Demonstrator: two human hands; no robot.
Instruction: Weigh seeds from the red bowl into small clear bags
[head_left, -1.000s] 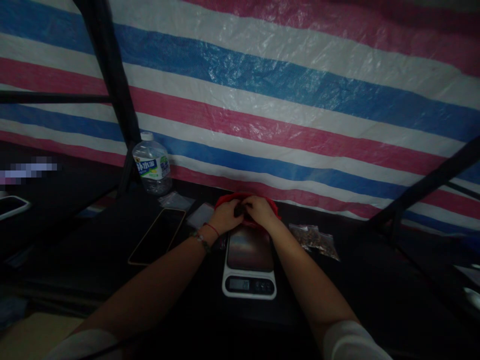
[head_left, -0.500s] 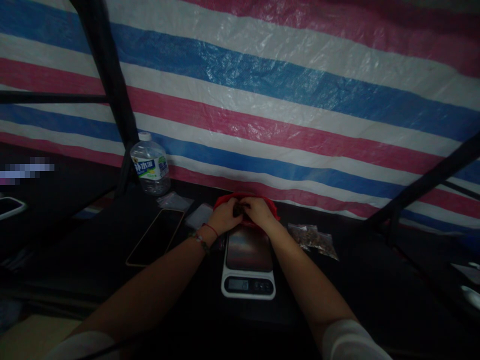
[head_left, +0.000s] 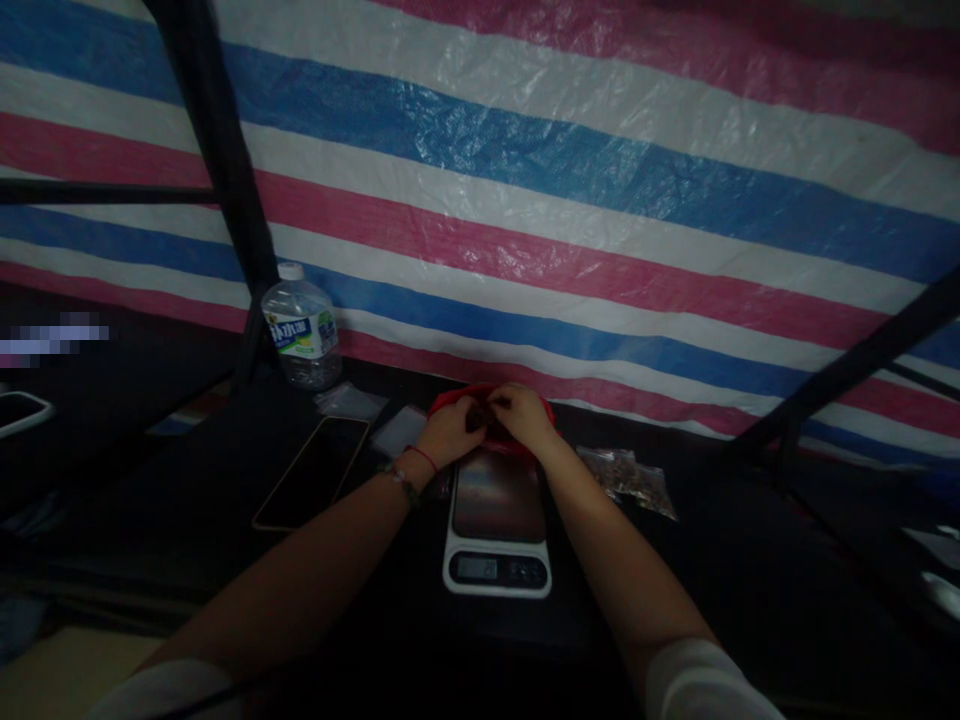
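A red plastic bag (head_left: 444, 398) lies just behind the kitchen scale (head_left: 499, 500), its mouth open around both hands. Dark brown loose bits show dimly inside it. My left hand (head_left: 450, 430), with a red cord and a beaded bracelet at the wrist, is curled at the bag's left side around something dark. On the other side, my right hand (head_left: 525, 415) reaches in with thumb and fingers pinched together; what they hold is too dark to make out. The white scale has a shiny metal plate and a lit display, its digits unreadable.
Right of the scale lie several small clear bags (head_left: 626, 480) of brown bits. On the left are a phone (head_left: 315, 470), clear plastic bags (head_left: 351, 402) and a large plastic bottle (head_left: 304, 335). A striped sheet (head_left: 525, 250) hangs behind, with dark frame bars (head_left: 217, 130) at both sides.
My right hand has shifted slightly up and right within the bag, a little farther from the left one. My left hand has hardly moved.
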